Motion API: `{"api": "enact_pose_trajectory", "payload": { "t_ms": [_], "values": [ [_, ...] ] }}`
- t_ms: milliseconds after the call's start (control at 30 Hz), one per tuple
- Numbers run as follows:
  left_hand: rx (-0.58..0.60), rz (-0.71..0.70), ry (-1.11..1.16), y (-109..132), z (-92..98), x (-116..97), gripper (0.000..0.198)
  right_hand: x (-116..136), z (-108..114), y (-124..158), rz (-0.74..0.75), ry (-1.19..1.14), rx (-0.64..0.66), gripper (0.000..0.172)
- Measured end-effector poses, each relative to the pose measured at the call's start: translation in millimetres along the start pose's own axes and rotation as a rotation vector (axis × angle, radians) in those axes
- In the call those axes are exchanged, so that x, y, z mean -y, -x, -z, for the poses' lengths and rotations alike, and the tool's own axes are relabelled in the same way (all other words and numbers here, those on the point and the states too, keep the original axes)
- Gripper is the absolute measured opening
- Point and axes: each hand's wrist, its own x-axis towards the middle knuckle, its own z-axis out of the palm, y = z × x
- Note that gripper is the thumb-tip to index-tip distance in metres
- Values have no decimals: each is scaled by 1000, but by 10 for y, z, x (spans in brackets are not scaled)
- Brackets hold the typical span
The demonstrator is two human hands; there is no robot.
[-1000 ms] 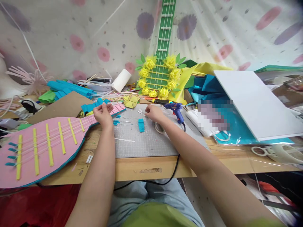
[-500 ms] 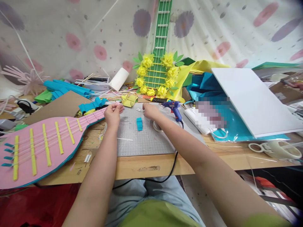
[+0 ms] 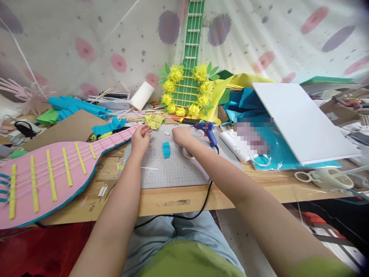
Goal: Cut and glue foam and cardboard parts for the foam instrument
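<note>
My left hand is beside the neck end of a pink paper lute with yellow strips and pale strings. Its fingers are loosely bent and apart, with nothing visible in them. My right hand is curled closed over the grey cutting mat; its fingertips are hidden. Close to its fingers lie small white pieces. Between my hands sits a small folded blue paper piece. A tape roll lies partly under my right wrist. The blue glue gun rests just right of that hand.
A green paper instrument ringed with yellow flowers stands behind the mat. At right are a white power strip, a white board and scissors. The glue gun's black cord hangs over the table's front edge.
The fingers of my left hand have loosened from a pinch, and that hand has shifted slightly towards the mat. My right hand stays curled near the white pieces. The whole view has shifted slightly.
</note>
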Motion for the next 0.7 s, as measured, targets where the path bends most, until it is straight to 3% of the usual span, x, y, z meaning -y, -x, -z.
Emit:
{"api": "enact_pose_trajectory", "payload": {
  "t_ms": [100,200,333,400,467,567,700],
  "values": [
    [-77,-111,-173,31,8,-32,14,-15,1,38,7,-7,-31,32],
    [-145,-110,-244,57,5,-54,17,-28,7,96,65,-29,-89,34],
    [-163,-57,-201,64,-13,-43,24,-16,-25,169,356,-63,-107,40],
    [-161,-51,-221,69,-16,-38,29,-5,-62,177,491,-87,-100,34],
    [-150,-52,-253,76,-19,-39,35,0,-97,164,531,-173,-107,24],
    [-109,-38,-234,88,-55,-45,39,-13,-111,142,343,-469,-141,17],
    [37,-36,-12,132,-162,-73,12,-32,-90,172,47,-965,-36,15]
  ]
}}
